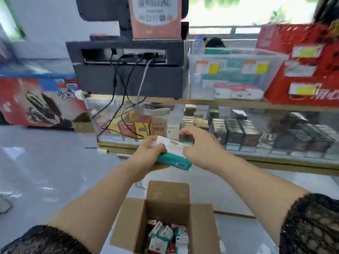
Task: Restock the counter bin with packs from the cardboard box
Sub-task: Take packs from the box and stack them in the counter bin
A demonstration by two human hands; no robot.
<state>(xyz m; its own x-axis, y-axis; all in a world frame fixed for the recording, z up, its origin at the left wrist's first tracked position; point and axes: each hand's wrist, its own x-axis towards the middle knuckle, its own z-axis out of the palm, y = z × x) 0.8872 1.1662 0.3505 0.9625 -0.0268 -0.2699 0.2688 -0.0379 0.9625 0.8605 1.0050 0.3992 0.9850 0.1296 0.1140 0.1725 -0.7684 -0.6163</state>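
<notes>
Both hands hold a teal and white pack (174, 161) in mid-air in front of the counter's glass case. My left hand (148, 153) grips its left end from below. My right hand (198, 143) pinches the white top at the right. Below them stands an open cardboard box (165, 208) with several teal, white and red packs (165, 237) lying loose inside. On the counter top at the upper right sits a clear plastic bin (234, 76) holding teal and white packs behind yellow price labels.
A black register unit (128, 70) with dangling cables (128, 110) stands on the counter, left of the bin. Red gift boxes (308, 70) flank the bin on the right. The glass case (238, 132) below holds rows of small packs. Grey glossy floor lies at the left.
</notes>
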